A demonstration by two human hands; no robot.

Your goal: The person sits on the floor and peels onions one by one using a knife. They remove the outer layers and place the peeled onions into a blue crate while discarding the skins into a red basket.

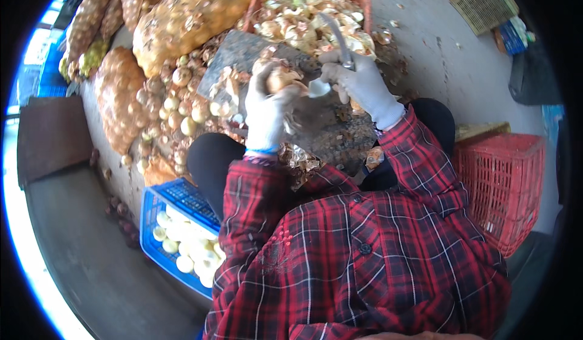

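In a white knit glove, my left hand (265, 117) grips an onion (278, 80) with loose brown papery skin. My right hand (366, 85), gloved too, holds a knife with a curved blade (336, 32) pointing up and away from me. A pale piece of onion layer (319, 88) shows between the hands, by the right fingertips; whether it is still joined to the onion I cannot tell. Below the hands lies a dark, worn board (328, 121), strewn with skins. The knife's handle is mostly hidden in the right glove.
A red crate (249, 10) heaped with peelings stands beyond the board. Loose onions (182, 77) and mesh sacks of onions (191, 16) lie left. Peeled onions (184, 263) fill a blue crate (150, 244) by my left side. Another red crate (501, 180) is at right.
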